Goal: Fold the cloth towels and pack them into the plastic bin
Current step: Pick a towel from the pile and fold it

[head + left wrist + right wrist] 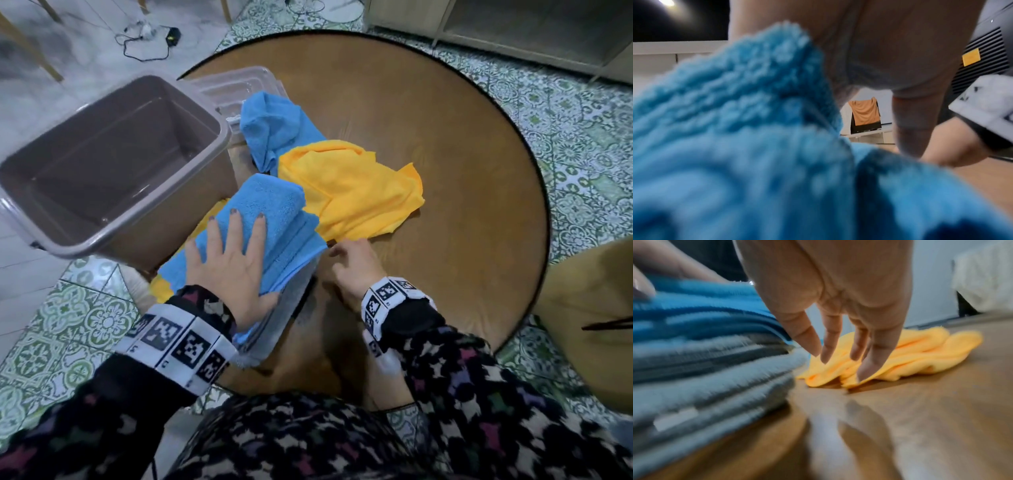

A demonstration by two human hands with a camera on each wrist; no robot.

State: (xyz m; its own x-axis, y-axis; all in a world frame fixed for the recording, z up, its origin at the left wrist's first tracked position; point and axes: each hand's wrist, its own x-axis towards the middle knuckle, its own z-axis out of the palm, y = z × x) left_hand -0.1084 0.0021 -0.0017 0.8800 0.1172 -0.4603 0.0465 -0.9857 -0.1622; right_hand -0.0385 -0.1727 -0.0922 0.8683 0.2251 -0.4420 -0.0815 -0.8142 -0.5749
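left hand [229,260] lies flat, fingers straight, pinning folded blue terry towel [270,209] atop grey towel [291,301]; right hand [352,270] relaxed, holding nothing.

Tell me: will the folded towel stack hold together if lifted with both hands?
Probably needs support underneath: the blue towel lies loose on the grey towel, so layers may slide. Left hand pressing flat should help. Soft pile likely sags at unsupported edges.

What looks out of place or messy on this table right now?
The plastic bin is empty and overhangs the table edge. A blue towel and a yellow towel lie crumpled, unfolded.
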